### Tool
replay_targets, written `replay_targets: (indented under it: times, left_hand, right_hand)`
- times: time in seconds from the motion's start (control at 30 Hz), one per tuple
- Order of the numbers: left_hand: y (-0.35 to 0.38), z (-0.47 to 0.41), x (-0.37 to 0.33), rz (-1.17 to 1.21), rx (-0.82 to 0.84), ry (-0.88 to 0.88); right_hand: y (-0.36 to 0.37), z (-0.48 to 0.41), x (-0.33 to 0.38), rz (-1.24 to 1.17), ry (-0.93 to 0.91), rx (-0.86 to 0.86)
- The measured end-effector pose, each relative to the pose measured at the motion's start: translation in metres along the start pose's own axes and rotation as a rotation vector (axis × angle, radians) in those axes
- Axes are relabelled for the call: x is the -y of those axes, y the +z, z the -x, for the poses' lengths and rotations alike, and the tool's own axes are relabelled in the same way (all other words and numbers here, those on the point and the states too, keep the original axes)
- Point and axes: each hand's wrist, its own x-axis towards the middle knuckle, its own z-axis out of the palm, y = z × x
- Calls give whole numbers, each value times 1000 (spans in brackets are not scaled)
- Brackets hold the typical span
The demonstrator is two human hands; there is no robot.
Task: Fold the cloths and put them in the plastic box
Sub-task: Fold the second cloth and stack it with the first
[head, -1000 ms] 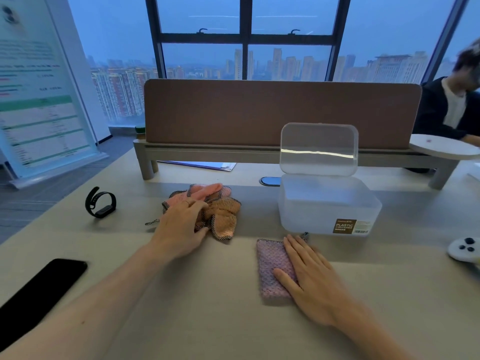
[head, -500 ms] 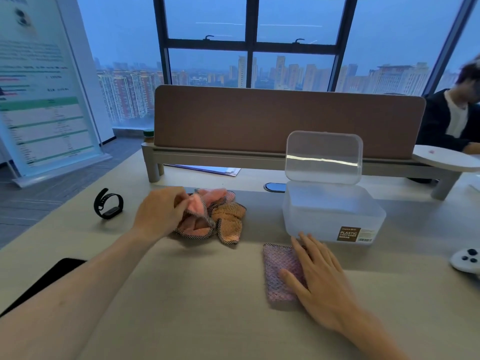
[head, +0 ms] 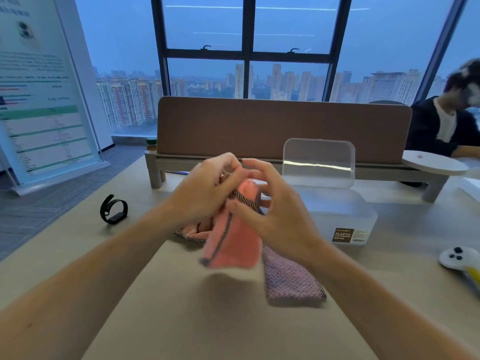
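Desk by the window, dusk outside.

- Both hands are raised above the table [head: 207, 323], meeting at the top of 1 pink cloth [head: 235, 242].
- Left hand [head: 207, 193]: fingers curled, tips pinching the cloth's upper edge.
- Right hand [head: 276, 216]: thumb lies on the striped dark hem and the fingers curve round the far side, slightly spread. The cloth is caught between them. Motion blur hides the exact contact of the fingertips.
- The pink cloth hangs down from the 2 hands, clear of the table, with its dark-trimmed edge running down the left side. The lower end is blurred.
- 1 folded purple cloth [head: 292, 278] lies flat on the table just right of the hanging one, below the right wrist and in front of the plastic box [head: 345, 216].
- More crumpled cloths [head: 191, 232] sit on the table behind the hanging cloth, mostly hidden.
- The plastic box is translucent, with a brown label at its front corner. Its clear lid [head: 319, 162] stands upright at the back. I cannot tell what is inside.
- A black wristband [head: 114, 210] stands on edge at the left. A white controller [head: 454, 258] lies at the far right.
- A brown divider panel [head: 283, 128] runs along the back. Another person [head: 446, 126] sits beyond it at the right.
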Motion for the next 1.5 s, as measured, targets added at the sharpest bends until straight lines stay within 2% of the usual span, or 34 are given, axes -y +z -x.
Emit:
replay_targets:
  times: [0.1,0.2,0.27,0.33,0.43,0.53,0.6,0.77,0.87,1.1,1.2,1.3,1.4,1.5]
  left_hand:
    - [3,10,-3,156,70,-54]
    - [6,21,0,293,113,-161]
    - [10,31,1,405,247,-199]
    - [15,41,0,327,346,-158]
    - [20,50,-2,180,311,-33]
    - [7,53,-7,233,224,-130]
    - [-7,53,-9,170,178,-207]
    - [-26,52,-10,12,189,-194]
    - [-29,52,-14,-125,227,-166]
    - [-26,47,-14,-249,335,-200]
    - [-20,46,-24,-282,363,-158]
    - [-12,41,-39,-300,355,-108]
    - [-3,35,-53,-255,300,-97]
    - [0,35,-60,-233,204,-63]
  right_hand:
    - [-16,-6,5,41,39,-51]
    - [-28,-2,-1,165,41,9]
    - [-31,0,0,155,53,14]
    - [-32,1,4,89,83,-39]
    - [-35,3,6,-29,171,-80]
    - [-39,13,-5,-80,247,-54]
    - [-36,28,-23,65,296,41]
    - [-8,99,-91,638,366,576]
    - [-14,120,-116,839,344,601]
    - [-67,132,-147,948,392,537]
    - [-82,126,-134,857,398,443]
    - [-76,95,-81,515,260,235]
    - [-50,62,-10,210,84,262]
    - [-37,44,21,216,39,207]
